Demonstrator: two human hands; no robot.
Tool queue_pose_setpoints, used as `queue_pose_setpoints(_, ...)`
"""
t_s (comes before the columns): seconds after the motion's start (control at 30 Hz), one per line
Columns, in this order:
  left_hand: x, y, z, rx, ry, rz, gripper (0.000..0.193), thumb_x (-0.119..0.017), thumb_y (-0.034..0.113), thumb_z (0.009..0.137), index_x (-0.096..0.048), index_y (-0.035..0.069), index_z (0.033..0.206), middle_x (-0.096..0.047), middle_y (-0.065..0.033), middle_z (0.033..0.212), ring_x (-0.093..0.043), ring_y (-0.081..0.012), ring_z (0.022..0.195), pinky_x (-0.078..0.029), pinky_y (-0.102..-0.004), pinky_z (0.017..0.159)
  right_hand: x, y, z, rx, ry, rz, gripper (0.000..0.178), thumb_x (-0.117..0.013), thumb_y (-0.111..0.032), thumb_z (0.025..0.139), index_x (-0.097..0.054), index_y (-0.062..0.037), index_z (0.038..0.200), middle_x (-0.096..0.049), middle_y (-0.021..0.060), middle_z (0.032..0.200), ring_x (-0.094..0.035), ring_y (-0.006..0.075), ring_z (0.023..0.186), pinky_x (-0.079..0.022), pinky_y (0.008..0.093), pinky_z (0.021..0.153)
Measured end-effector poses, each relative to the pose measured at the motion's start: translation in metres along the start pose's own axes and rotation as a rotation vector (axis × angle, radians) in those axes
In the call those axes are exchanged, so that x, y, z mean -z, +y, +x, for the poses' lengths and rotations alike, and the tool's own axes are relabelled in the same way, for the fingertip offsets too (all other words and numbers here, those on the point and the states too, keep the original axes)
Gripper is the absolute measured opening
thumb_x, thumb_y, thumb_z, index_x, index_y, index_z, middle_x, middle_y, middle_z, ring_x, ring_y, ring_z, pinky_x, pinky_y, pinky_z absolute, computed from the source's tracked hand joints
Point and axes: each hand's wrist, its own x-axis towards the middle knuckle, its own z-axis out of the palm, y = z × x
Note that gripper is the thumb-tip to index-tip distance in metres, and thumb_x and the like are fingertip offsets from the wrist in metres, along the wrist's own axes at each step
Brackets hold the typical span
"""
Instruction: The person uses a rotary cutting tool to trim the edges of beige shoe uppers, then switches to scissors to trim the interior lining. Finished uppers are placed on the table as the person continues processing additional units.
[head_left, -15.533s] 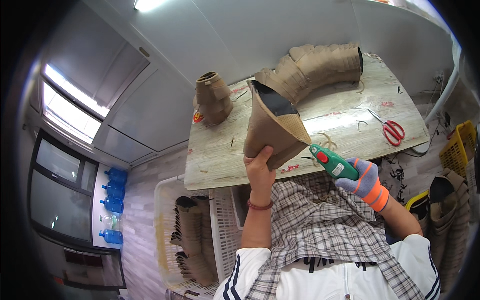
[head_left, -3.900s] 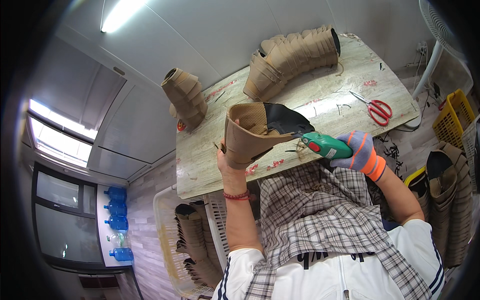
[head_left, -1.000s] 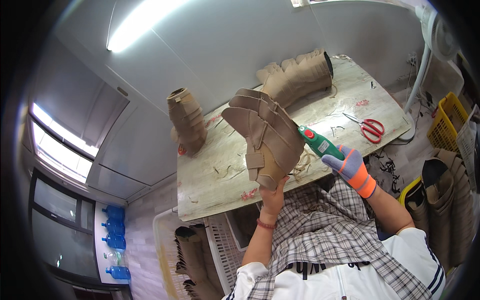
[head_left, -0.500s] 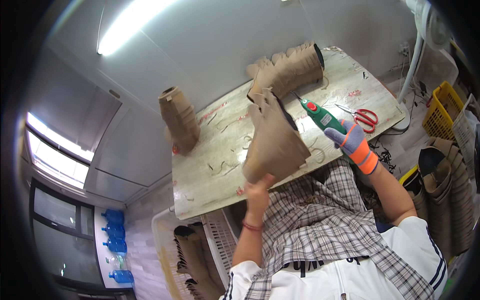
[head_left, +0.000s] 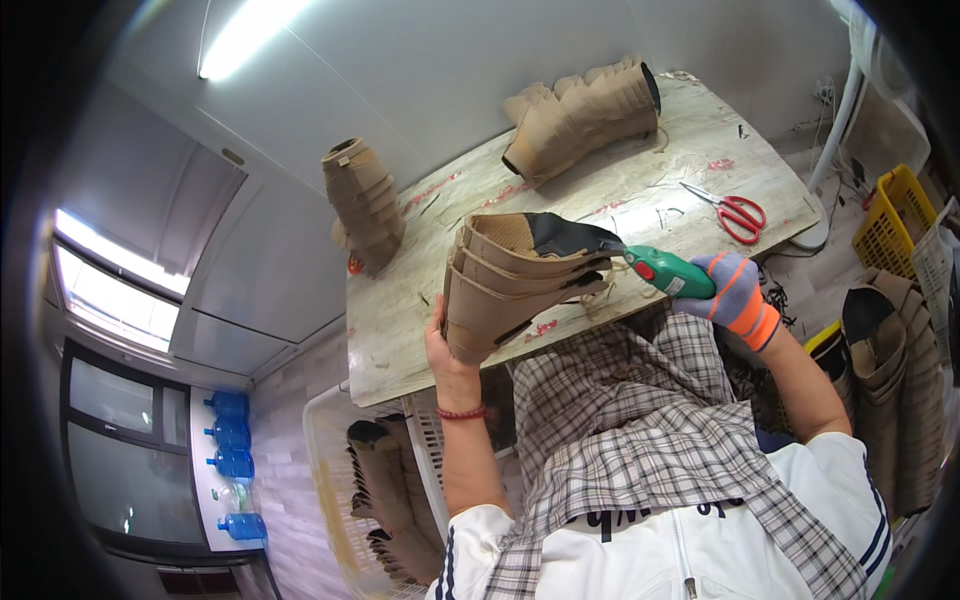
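Observation:
My bare left hand (head_left: 450,362), with a red bracelet at the wrist, grips a small nested stack of tan shoe uppers (head_left: 500,300) from its lower left side. The stack is raised over the near part of the table, its black-lined opening facing up and right. Wrapped round a green handheld power tool (head_left: 680,274) with a red button is my right hand (head_left: 730,285), in a grey and orange glove. The tool's thin tip reaches the right edge of the uppers; whether it touches them I cannot tell. Red-handled scissors (head_left: 740,218) lie open beyond the right hand.
On the worn pale table (head_left: 420,300) stand a stack of tan uppers (head_left: 368,210) at left and a longer one (head_left: 580,120) lying at the back. Crates (head_left: 325,480) with uppers sit below left. More stacks (head_left: 885,370), a yellow basket (head_left: 890,220) and a fan stand at right.
The held stack has turned and moved left, so its black-lined opening now faces up. The green tool has swung left and lowered, bringing its tip to the stack's edge.

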Motion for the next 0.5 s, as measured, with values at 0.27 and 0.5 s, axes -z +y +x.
queue_pose_setpoints(0.27, 0.007, -0.002, 0.002, -0.047, 0.005, 0.031, 0.037, -0.043, 0.024, 0.102, -0.056, 0.000, 0.127, -0.060, -0.0175, 0.128, -0.057, -0.0339, 0.118, -0.043, -0.0488, 0.103, -0.003, -0.010, 0.005, 0.051, -0.027, 0.029, 0.048, -0.086, -0.046, 0.056, -0.072, -0.0094, 0.083, -0.062, 0.0098, 0.064, -0.061, 0.0306, 0.059, -0.050, 0.0378, 0.058)
queue_pose_setpoints(0.5, 0.003, -0.002, 0.000, -0.041, -0.024, 0.004, 0.037, -0.044, 0.024, 0.102, -0.057, -0.002, 0.125, -0.061, -0.0180, 0.126, -0.058, -0.0339, 0.116, -0.045, -0.0484, 0.101, -0.014, -0.026, 0.017, 0.080, -0.020, 0.146, 0.048, -0.087, -0.046, 0.056, -0.072, -0.0089, 0.083, -0.063, 0.0097, 0.064, -0.061, 0.0303, 0.058, -0.050, 0.0373, 0.058)
